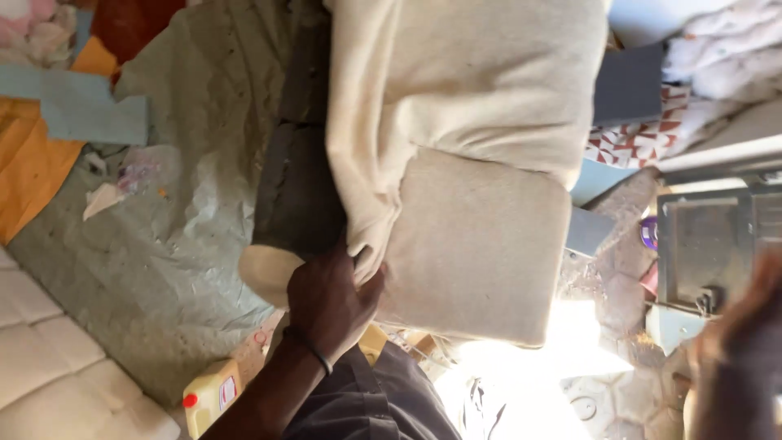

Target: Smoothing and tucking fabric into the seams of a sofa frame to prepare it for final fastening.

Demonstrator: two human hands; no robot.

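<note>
My left hand [327, 303], with a dark band on its wrist, is shut on the edge of a cream cloth cover [456, 81]. The cover hangs over a cream cushion [481, 244]. The pinched fold sits where the cushion meets a dark grey upholstered piece [297, 187]. At the right edge of the view my right hand [737, 334] is blurred. It is apart from the cushion, and its fingers cannot be made out.
A pale green sheet [179, 228] covers the floor, with scraps of litter on it. A yellow jug with a red cap [210, 395] stands near my arm. Around these are a white quilted pad [49, 358], orange cloth [24, 163], a grey metal box [709, 244] and red-and-white patterned fabric [643, 138].
</note>
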